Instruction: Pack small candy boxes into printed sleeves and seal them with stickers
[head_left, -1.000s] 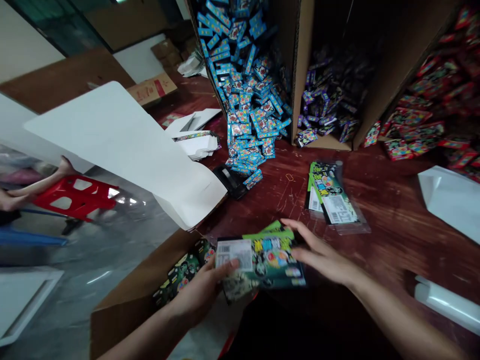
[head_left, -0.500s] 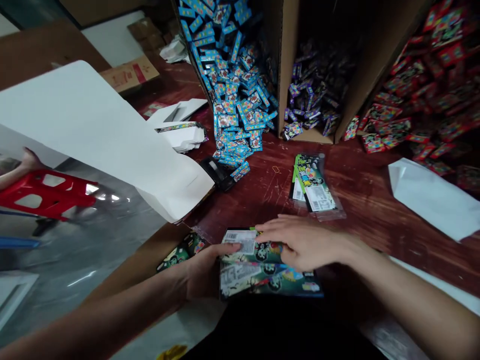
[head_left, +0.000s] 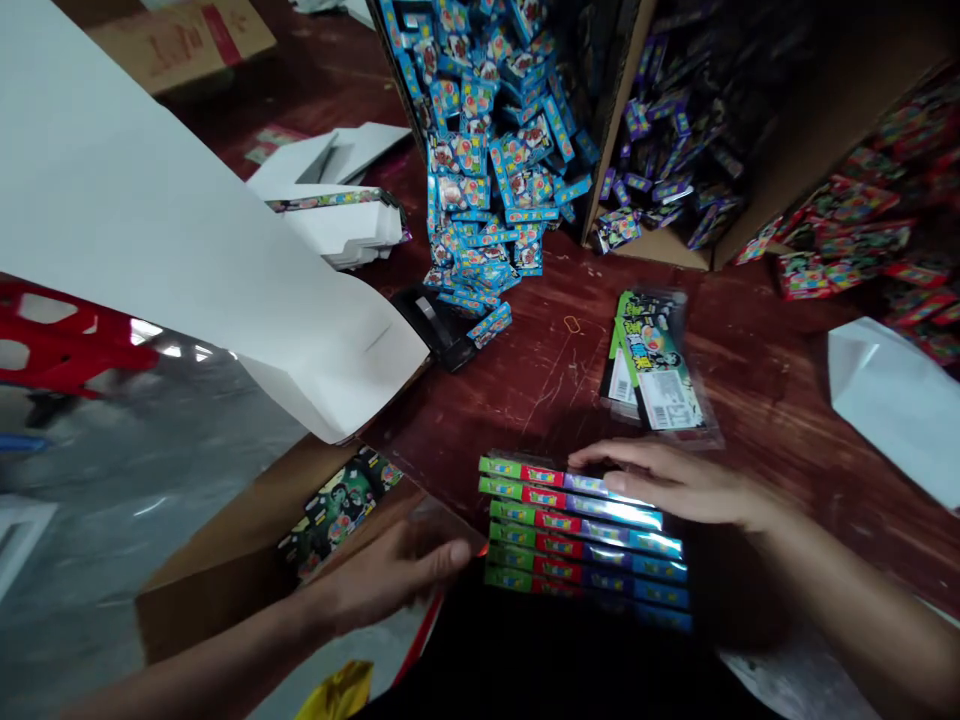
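left hand (head_left: 390,578): grip wide, just beside the packs (head_left: 555,522) | right hand (head_left: 675,482): grip wide, at their far edge | better press softly, ends even

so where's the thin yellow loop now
In the head view, just right of centre, the thin yellow loop lies on the dark red table, between the small blue boxes and the green-and-black flat packs.

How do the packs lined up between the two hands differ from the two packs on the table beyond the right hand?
The lined-up packs show narrow, colour-banded edges; the overlapping packs show broad printed faces with white labels. The lined-up packs form parallel rows; among the overlapping packs, one partly covers the other. Both groups bear multicoloured printing.
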